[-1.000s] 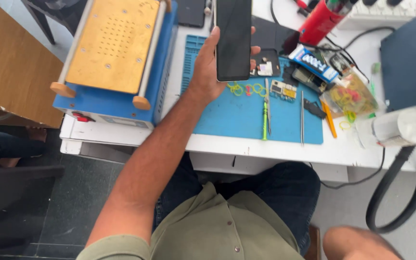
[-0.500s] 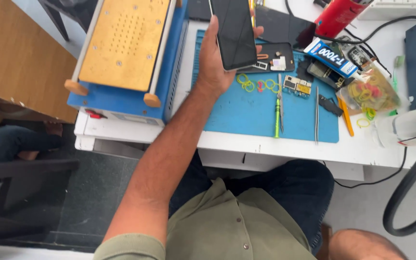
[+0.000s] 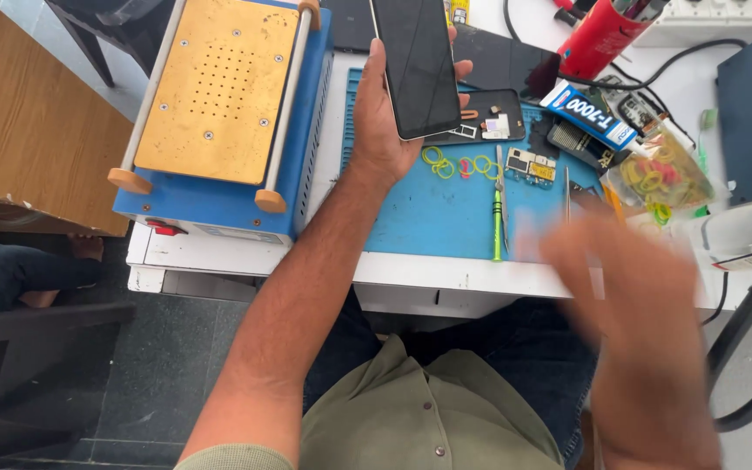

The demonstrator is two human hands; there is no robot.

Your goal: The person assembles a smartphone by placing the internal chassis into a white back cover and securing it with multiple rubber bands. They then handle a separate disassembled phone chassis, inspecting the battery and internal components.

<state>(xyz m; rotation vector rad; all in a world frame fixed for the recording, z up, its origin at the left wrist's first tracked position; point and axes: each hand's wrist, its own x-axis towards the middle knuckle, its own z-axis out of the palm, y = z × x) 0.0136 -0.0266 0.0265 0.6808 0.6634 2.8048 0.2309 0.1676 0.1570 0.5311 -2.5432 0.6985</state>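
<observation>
Scene bright, evenly lit by soft, daylight-like light; source direction not determinable. White table (image 3: 245, 252) edge and the white bottle (image 3: 746, 235) at right are near overexposure. Shadows soft and short: faint one under the left hand (image 3: 385, 122) on the blue mat (image 3: 446, 218); floor beneath the table much darker. The dark screen of the phone (image 3: 417, 65) shows a dull grey sheen, no hard glare. Golden plate of the blue machine (image 3: 219, 96) evenly lit, matte. Right hand (image 3: 637, 331) heavily motion-blurred, outline smeared, fingers indistinct. Bench items sharp. Mild wide-angle stretch at frame edges; the shirt (image 3: 428, 418) at bottom looms large.
</observation>
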